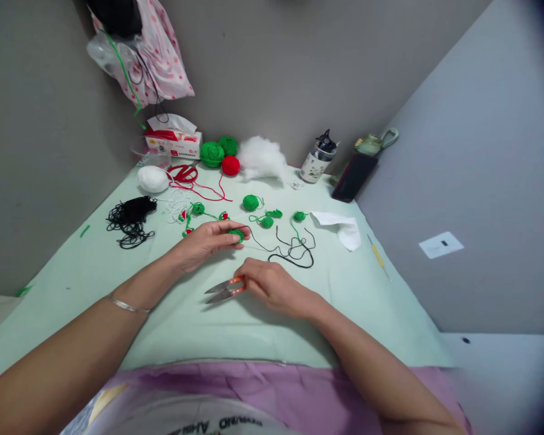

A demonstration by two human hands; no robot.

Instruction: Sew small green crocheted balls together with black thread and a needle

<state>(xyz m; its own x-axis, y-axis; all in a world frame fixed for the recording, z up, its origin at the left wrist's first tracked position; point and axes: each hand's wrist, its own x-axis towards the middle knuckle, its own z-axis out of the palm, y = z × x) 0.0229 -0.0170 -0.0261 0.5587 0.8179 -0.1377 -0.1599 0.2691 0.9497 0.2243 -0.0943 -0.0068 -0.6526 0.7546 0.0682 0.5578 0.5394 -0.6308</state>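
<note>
My left hand pinches a small green crocheted piece between thumb and fingers. A black yarn strand runs from it to the right and joins a loose tangle of black yarn on the cloth. My right hand is closed around the orange handles of thread snips. Their two blades point left, spread apart, below my left hand. Beyond my hands lie small green crocheted balls with yarn tails, and green pieces with red and white parts.
At the back stand a tissue box, green yarn balls, a red yarn ball, white stuffing, a pen cup and a dark phone. Black yarn lies left; a yellow-handled hook and white paper lie right.
</note>
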